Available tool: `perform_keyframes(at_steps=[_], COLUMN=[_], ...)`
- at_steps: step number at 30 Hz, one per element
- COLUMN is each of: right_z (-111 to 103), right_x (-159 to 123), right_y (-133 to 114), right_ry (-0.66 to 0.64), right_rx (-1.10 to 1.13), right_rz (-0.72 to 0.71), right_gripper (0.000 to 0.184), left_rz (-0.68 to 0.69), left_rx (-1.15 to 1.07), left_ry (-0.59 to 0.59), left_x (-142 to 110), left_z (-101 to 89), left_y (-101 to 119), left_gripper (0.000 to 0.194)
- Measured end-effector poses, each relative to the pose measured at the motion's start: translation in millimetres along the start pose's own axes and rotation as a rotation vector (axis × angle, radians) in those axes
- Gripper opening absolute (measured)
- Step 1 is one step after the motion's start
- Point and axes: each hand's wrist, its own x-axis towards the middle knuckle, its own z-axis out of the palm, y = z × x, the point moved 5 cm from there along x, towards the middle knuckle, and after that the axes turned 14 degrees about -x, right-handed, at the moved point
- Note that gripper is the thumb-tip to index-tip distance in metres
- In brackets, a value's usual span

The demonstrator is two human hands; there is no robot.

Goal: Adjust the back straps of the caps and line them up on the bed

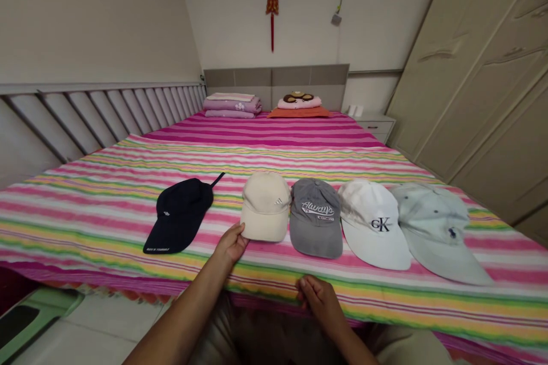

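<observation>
Several baseball caps lie in a row on the striped bedsheet. My left hand [233, 242] pinches the left edge of the brim of a beige cap [265, 205], its thumb on top. My right hand [319, 299] is curled closed over the bed's front edge, below a grey cap [315, 219] with white lettering; nothing shows in it. Right of the grey cap are a white cap [372, 222] with black letters and a pale green cap [436, 228], their sides touching. To the left, apart from the others, sits a black cap [182, 211] with its strap sticking out.
The bed [274, 162] has a railing [107, 114] on its left and a grey headboard [308, 82] behind. Folded purple bedding [233, 105] and a pink-and-orange stack [299, 105] lie at the far end. A nightstand [374, 125] and wardrobe [475, 85] stand right; a green stool [38, 319] lower left.
</observation>
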Motion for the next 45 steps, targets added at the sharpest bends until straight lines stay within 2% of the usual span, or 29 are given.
perform_keyframes(at_steps=[7, 17, 24, 35, 45], right_z=[-1, -1, 0, -1, 1], right_x=[0, -1, -1, -1, 0], right_y=[-1, -1, -1, 0, 2], right_ry=[0.007, 0.005, -0.003, 0.004, 0.003], right_rx=[-0.019, -0.025, -0.027, -0.049, -0.075], right_rz=[0.002, 0.001, -0.004, -0.021, -0.035], right_gripper=[0.045, 0.042, 0.041, 0.041, 0.041], left_rz=[0.042, 0.141, 0.227, 0.2, 0.239], left_rx=[0.096, 0.371, 0.563, 0.678, 0.781], left_ry=[0.036, 0.087, 0.072, 0.052, 0.017], left_x=[-1, -8, -11, -13, -17], left_z=[-14.5, -13.9, -18.9, -21.4, -24.8], left_y=[6, 13, 20, 20, 17], left_gripper=[0.027, 0.021, 0.033, 0.039, 0.052])
